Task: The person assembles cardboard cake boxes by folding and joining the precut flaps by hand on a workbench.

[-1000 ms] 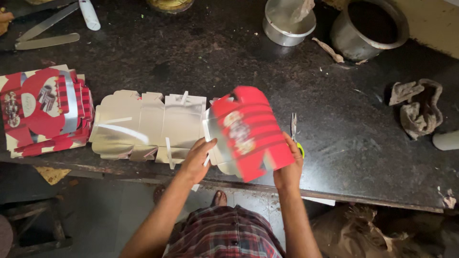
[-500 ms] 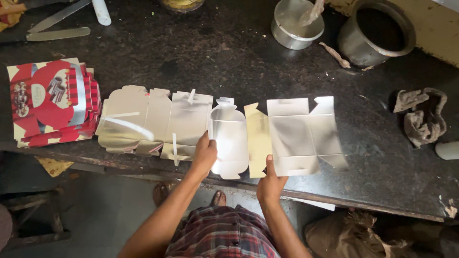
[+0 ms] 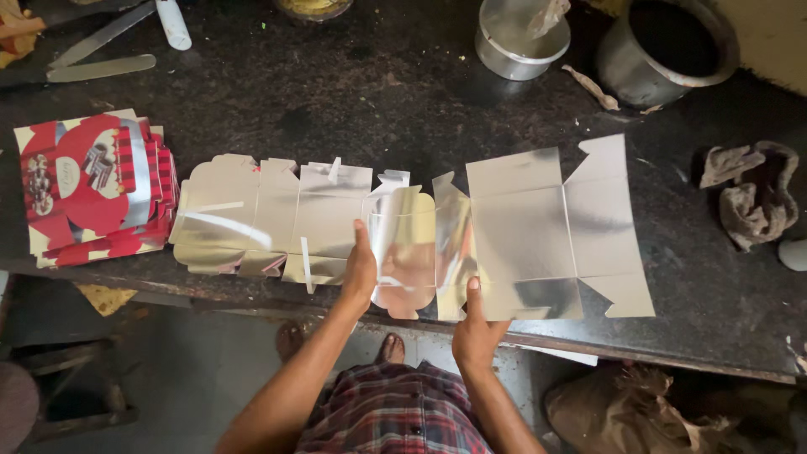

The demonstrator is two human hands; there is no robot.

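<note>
1. Silver foil-faced carton blank (image 3: 521, 235) lies flat, printed side down, along the near edge of the dark stone tabletop (image 3: 403, 92), its near flaps hanging just past the edge.
2. The left hand (image 3: 360, 273) lies flat with fingers together on the blank's left end; the right hand (image 3: 476, 329) presses its thumb up onto the near edge. Neither pinches anything.
3. Just left, touching or slightly overlapped, sits a stack of more silver blanks (image 3: 261, 214); further left, a pile of red printed cartons (image 3: 88, 185).
4. At the far side stand two metal pots (image 3: 521, 38), one holding what may be a brush, with a rag (image 3: 748, 193) to the right.
5. Risk, as I judge it: the blank overhangs the edge, so uneven pressure could tip it off or crease the foil; its left end could also snag the neighbouring stack.
</note>
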